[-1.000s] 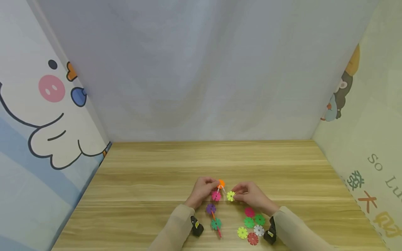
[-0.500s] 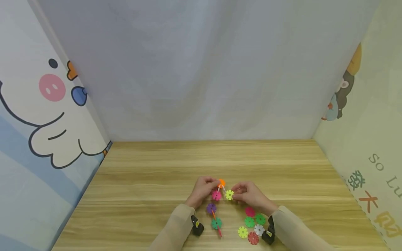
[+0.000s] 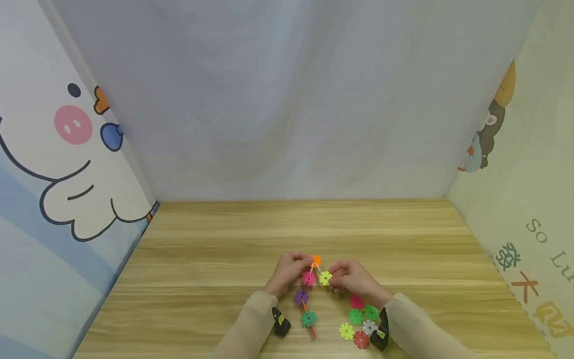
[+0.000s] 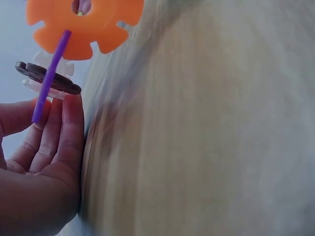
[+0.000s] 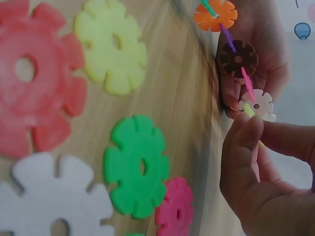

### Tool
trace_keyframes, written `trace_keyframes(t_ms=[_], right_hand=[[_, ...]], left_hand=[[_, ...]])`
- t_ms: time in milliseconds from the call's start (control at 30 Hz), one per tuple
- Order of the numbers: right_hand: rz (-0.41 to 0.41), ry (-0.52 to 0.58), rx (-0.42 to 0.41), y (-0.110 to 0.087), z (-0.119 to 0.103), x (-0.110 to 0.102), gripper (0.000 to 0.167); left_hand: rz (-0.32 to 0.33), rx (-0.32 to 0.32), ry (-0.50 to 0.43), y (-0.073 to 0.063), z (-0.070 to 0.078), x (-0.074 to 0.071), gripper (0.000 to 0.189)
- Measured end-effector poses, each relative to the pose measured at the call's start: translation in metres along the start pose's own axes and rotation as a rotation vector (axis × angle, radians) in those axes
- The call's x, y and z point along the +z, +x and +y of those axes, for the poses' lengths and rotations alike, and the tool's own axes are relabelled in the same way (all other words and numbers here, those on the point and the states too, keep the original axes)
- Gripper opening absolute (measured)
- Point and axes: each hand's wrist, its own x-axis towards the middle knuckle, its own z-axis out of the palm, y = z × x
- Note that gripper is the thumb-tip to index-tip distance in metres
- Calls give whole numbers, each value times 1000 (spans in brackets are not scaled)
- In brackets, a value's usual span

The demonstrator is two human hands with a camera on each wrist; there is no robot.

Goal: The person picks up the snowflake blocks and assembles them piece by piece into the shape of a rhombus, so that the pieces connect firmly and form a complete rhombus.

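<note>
A chain of interlocked snowflake discs runs over the wooden table (image 3: 215,234): an orange disc (image 3: 316,261) at the top, then pink (image 3: 308,278), purple (image 3: 301,297) and green (image 3: 308,318) ones. My left hand (image 3: 303,267) holds the chain's upper end; in the left wrist view the orange disc (image 4: 83,24) and a dark disc (image 4: 49,78) stand above its fingers (image 4: 59,137). My right hand (image 3: 335,278) pinches a yellow-green disc (image 3: 325,277) right beside the chain's end. The right wrist view shows that disc (image 5: 248,109) against a white disc (image 5: 257,104).
Loose discs lie by my right wrist: pink (image 3: 356,302), two green (image 3: 356,316), white (image 3: 369,327), yellow (image 3: 346,331) and red (image 3: 361,339). Cartoon-printed walls close in the left and right sides, with a grey cloth at the back.
My right hand has carried the yellow-green disc a little to the left, up to the chain's top end. The left hand and the chain have stayed in place.
</note>
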Motion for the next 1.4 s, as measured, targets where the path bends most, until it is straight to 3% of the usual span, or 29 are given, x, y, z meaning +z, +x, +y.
trace_keyframes(t_ms=[533, 833, 1067, 1400], right_hand=[[1, 102, 56, 1, 0, 5, 23], [84, 111, 60, 1, 0, 10, 17], [151, 165, 114, 2, -2, 14, 13], [186, 206, 137, 1, -3, 21, 12]], left_hand=[[3, 3, 15, -1, 2, 0, 18], [16, 6, 15, -2, 2, 2, 17], [7, 4, -24, -2, 0, 1, 19], [12, 6, -30, -2, 1, -1, 17]])
